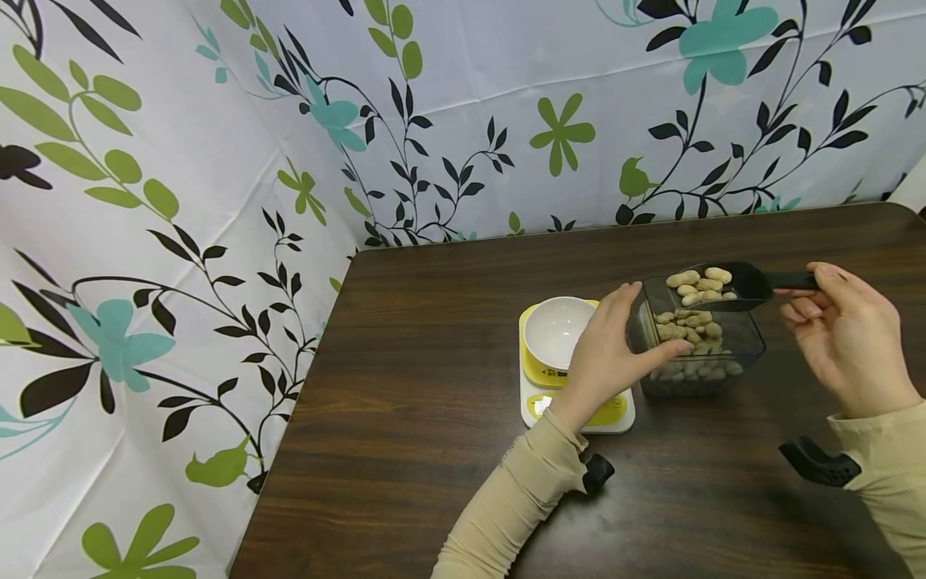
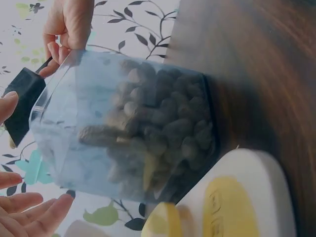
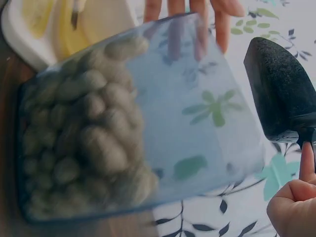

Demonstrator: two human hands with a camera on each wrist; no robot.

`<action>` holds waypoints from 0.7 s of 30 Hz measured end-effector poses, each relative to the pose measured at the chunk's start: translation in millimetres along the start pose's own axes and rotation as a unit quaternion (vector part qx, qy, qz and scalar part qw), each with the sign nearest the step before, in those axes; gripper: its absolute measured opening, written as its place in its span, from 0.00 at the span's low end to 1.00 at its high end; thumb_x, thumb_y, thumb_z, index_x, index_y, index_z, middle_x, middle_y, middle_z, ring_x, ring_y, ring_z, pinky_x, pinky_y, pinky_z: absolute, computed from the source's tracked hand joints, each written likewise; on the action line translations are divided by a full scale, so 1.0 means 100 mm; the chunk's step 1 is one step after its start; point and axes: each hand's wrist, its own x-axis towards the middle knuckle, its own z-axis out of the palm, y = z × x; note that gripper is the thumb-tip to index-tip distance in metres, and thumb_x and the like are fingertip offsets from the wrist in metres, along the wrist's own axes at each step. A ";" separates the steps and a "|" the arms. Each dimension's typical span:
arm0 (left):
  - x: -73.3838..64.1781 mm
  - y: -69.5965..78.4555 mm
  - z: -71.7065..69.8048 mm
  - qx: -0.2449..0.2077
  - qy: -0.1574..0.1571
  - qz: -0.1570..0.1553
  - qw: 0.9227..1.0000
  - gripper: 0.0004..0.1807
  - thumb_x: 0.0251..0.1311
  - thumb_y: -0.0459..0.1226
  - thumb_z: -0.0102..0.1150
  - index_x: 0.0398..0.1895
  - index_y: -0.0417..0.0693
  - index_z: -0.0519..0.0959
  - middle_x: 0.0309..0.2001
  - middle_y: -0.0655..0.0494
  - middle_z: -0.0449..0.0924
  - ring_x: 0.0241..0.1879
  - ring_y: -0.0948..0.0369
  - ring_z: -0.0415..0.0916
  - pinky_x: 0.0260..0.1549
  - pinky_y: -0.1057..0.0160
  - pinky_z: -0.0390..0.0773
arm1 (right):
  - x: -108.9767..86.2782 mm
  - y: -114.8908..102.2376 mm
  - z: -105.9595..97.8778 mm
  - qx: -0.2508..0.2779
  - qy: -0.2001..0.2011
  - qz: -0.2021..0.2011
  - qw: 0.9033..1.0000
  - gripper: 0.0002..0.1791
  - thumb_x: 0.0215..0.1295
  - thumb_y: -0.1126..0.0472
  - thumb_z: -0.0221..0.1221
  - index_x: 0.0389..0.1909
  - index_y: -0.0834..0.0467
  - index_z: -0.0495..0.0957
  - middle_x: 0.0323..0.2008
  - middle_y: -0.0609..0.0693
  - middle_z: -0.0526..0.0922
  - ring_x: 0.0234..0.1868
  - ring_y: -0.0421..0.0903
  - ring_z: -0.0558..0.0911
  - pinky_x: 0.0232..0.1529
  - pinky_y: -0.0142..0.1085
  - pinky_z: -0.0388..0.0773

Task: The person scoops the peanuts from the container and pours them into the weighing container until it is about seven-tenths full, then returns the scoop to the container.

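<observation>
Currently the right hand [image 1: 854, 330] has its thumb and fingers clamped on the handle of a black scoop [image 1: 752, 283]. Just left of those fingers, the scoop carries a small load of peanuts [image 1: 698, 286] (in their shells), and it hangs above the open top of a clear container [image 1: 747, 346]. More peanuts lie in the container's lower part, below and to the left of the right-hand fingers.

The left hand [image 1: 611, 342] is at the container's left side, its fingers and thumb spread well apart, the thumb reaching over the near side of the container; whether they touch the wall, I cannot tell. Just left of that hand, and partly hidden by it, a white bowl [image 1: 551, 326] rests on a yellow and white scale [image 1: 530, 386].

Container and scale stand near each other on a dark wooden desk [image 1: 405, 402]. Well beyond the fingers hangs a white curtain [image 1: 470, 64] with leaves and birds.
</observation>
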 end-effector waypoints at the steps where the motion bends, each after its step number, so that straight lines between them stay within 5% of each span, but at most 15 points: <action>1: 0.00 0.00 -0.02 0.004 0.005 -0.001 1.000 0.45 0.53 0.61 0.58 0.71 0.58 0.54 0.71 0.59 0.57 0.69 0.63 0.59 0.62 0.62 0.68 | 0.01 0.00 0.04 0.006 -0.004 0.002 1.000 0.07 0.71 0.67 0.44 0.44 0.66 0.67 0.27 0.57 0.71 0.22 0.45 0.56 0.27 0.34 0.53; 16: -0.02 -0.24 -0.30 0.001 0.064 -0.033 0.997 0.49 0.48 0.59 0.64 0.72 0.61 0.52 0.72 0.59 0.53 0.70 0.57 0.54 0.64 0.52 0.64 | 0.11 0.22 0.49 0.003 -0.060 0.074 0.995 0.09 0.70 0.66 0.46 0.43 0.66 0.70 0.27 0.57 0.78 0.23 0.46 0.54 0.28 0.35 0.51; 21: -0.07 -0.36 -0.36 -0.003 0.083 -0.046 0.995 0.52 0.44 0.59 0.66 0.72 0.62 0.51 0.72 0.59 0.51 0.69 0.56 0.55 0.60 0.48 0.68 | 0.15 0.32 0.57 -0.074 -0.060 0.107 0.990 0.08 0.68 0.62 0.50 0.43 0.62 0.69 0.28 0.51 0.74 0.24 0.44 0.54 0.30 0.36 0.52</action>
